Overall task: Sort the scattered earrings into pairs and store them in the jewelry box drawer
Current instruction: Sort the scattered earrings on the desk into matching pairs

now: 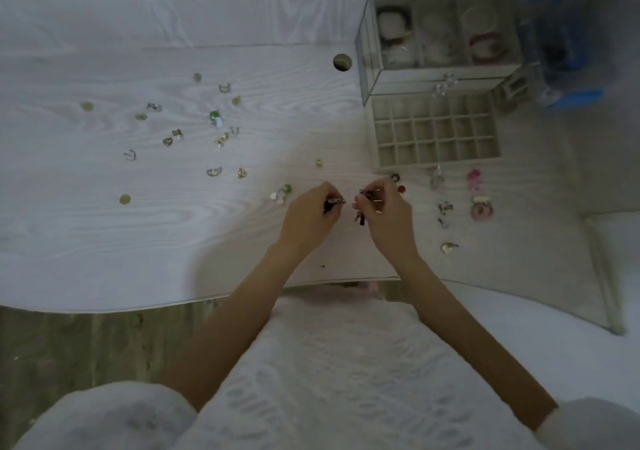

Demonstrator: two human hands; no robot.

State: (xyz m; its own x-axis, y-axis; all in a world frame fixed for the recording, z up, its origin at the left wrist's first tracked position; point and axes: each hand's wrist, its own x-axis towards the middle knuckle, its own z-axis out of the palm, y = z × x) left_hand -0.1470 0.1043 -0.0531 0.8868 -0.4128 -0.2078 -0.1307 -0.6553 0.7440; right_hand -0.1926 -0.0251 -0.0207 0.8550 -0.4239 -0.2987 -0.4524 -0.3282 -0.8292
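My left hand [311, 212] pinches a small dark earring [334, 202] just above the white table [104, 241]. Close beside it, my right hand [386, 209] pinches a matching dark earring [360, 219] that dangles below the fingers. Both hands hover in front of the open jewelry box drawer [436, 131], a grid of small compartments pulled out from the glass jewelry box [436, 37]. Several loose earrings lie scattered to the left, among them a green one [214, 117] and a green and white one [282, 193].
Right of my hands lie more earrings: pink ones [479, 203], dark ones [445, 209], a gold one [448, 247]. A round cable hole [342, 62] sits behind, and blue objects [568, 58] stand right of the box. The table's front edge curves near my lap.
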